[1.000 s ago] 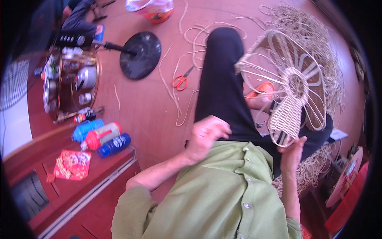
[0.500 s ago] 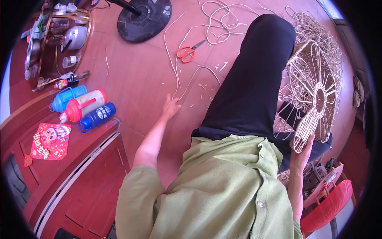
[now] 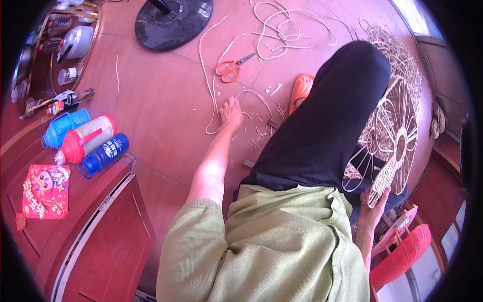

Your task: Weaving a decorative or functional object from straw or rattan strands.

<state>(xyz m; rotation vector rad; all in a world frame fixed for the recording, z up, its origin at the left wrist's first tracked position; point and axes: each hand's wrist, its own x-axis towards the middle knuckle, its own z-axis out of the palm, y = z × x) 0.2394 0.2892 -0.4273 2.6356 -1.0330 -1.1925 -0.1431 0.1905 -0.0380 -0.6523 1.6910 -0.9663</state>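
Note:
My left hand [image 3: 231, 115] is low over the floor, its fingers curled round a pale cord [image 3: 259, 94]. The cord loops out on both sides of the hand; the exact grip is partly hidden under the fingers. My right hand [image 3: 375, 204], beside my right thigh, grips the narrow end of a woven cord piece [image 3: 386, 177]. That piece has a tightly woven strip, an oval opening and open loops fanning out around it. Orange-handled scissors [image 3: 229, 71] lie on the floor just beyond my left hand.
Loose cord [image 3: 287, 30] and short clippings lie on the floor. A cord heap [image 3: 390, 43] is at the right, behind the woven piece. A black round base [image 3: 173, 25] stands at the far left, with flasks [image 3: 90, 138] at the left and a red stool [image 3: 402, 254] at lower right.
My left hand has moved to the right and farther away, and the cord by it has shifted into a loop. My right hand still holds the woven piece. An orange slipper has come into view.

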